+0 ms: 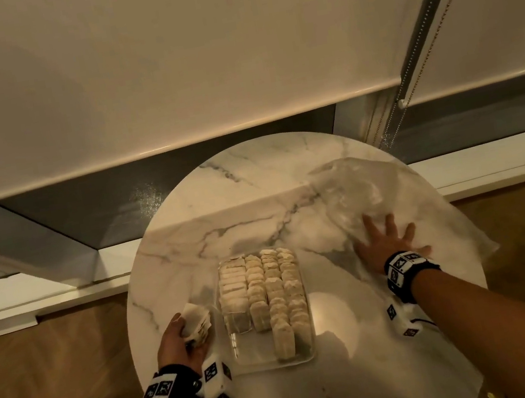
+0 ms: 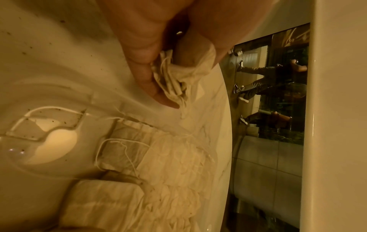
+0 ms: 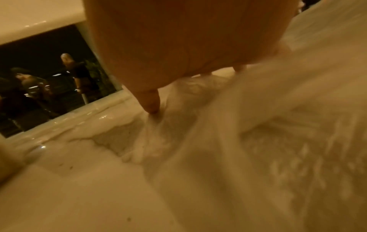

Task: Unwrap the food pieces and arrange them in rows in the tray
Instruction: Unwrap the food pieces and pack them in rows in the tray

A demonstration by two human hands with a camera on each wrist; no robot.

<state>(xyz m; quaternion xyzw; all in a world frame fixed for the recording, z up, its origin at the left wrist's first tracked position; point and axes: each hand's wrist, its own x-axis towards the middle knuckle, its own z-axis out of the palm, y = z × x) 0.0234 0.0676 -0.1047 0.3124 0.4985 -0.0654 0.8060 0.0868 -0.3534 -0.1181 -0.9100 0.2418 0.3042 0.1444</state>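
A clear plastic tray (image 1: 246, 358) sits mid-table with several rows of pale tea-bag-like pieces (image 1: 274, 287); the same rows (image 2: 158, 164) show in the left wrist view. Left of the tray, my left hand (image 1: 180, 337) grips a small stack of the same pieces (image 1: 198, 320), seen pinched with their strings (image 2: 174, 78) between thumb and fingers. My right hand (image 1: 386, 240) lies flat, fingers spread, on a crumpled clear plastic wrapper (image 1: 357, 190) at the table's right. In the right wrist view one fingertip (image 3: 152, 106) presses the wrapper (image 3: 258, 141).
The round white marble table (image 1: 220, 205) stands against a window sill. A roller blind (image 1: 161, 59) with a bead chain (image 1: 427, 32) hangs behind it. Wooden floor (image 1: 40, 375) lies on both sides. The wrapper overhangs the table's right edge.
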